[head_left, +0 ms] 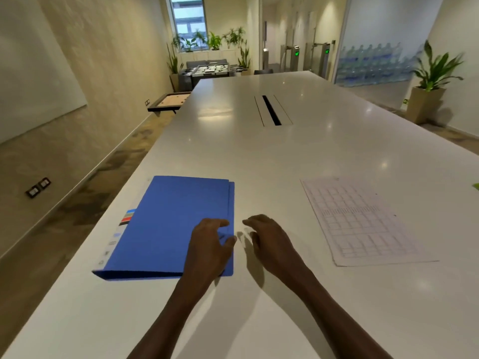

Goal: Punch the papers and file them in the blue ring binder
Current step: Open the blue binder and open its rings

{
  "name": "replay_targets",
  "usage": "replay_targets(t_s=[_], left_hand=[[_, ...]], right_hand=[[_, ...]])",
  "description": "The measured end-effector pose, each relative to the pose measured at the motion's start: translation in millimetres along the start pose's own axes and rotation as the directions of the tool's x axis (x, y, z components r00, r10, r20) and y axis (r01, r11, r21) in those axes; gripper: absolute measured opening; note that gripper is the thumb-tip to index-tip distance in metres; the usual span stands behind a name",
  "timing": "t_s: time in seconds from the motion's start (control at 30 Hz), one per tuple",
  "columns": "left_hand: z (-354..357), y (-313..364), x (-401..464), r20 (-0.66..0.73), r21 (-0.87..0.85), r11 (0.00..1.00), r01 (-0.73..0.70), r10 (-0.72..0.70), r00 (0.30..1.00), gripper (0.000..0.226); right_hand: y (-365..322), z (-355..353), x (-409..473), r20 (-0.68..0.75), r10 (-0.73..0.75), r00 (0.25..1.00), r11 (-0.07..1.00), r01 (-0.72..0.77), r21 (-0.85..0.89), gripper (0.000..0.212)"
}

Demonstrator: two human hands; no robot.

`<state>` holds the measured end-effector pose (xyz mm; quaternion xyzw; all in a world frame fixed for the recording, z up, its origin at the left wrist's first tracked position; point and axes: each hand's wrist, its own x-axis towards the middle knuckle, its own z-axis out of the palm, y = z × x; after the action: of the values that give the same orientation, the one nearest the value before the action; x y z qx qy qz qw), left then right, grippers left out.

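Our big white table (259, 156) fills a long room with plants at the far end. We have a shut blue binder (171, 224) lying flat near the table's left edge. The papers (360, 218) lie flat well to its right. Our left hand (210, 244) rests on the binder's right edge, thumb and fingers at the cover's lip; we cannot tell if it pinches yet. Our right hand (269, 242) hovers just beside it, fingers loose, holding nothing.

We think the binder could slide off the left edge if we push while opening it. We see no punch, so the papers cannot get holes yet. Nothing lies between the binder and the papers.
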<state>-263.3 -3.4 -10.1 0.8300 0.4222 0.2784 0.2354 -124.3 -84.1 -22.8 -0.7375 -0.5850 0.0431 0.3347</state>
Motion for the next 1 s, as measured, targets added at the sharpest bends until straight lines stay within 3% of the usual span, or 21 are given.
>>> replay_targets(t_s=[0.1, 0.4, 0.6, 0.83, 1.0], left_hand=[[-9.6, -18.1, -0.3, 0.059, -0.001, 0.999, -0.033, 0.033, 0.998, 0.045], [-10.1, -35.3, -9.9, 0.226, 0.052, 0.993, -0.106, 0.091, 0.97, 0.065], [-19.3, -36.5, -11.8, 0.361, 0.106, 0.98, -0.166, 0.118, 0.925, 0.084], [-36.9, -38.4, -8.0, 0.4, 0.126, 0.944, -0.304, 0.232, 0.887, 0.07], [-51.2, -42.1, -2.6, 0.424, 0.255, 0.86, -0.441, 0.311, 0.851, 0.065]], right_hand=[[-6.9, 18.5, 5.1, 0.087, 0.016, 0.996, 0.998, -0.01, -0.07, 0.046], [-5.9, 29.2, 7.3, 0.145, -0.032, 0.989, 0.956, 0.073, -0.285, 0.051], [-8.0, 30.4, 8.7, 0.182, -0.03, 0.983, 0.938, 0.09, -0.333, 0.039], [-7.7, 24.5, 13.2, 0.23, -0.028, 0.973, 0.944, 0.101, -0.314, 0.04], [-7.6, 21.5, 15.6, 0.221, -0.061, 0.973, 0.938, 0.132, -0.32, 0.045]])
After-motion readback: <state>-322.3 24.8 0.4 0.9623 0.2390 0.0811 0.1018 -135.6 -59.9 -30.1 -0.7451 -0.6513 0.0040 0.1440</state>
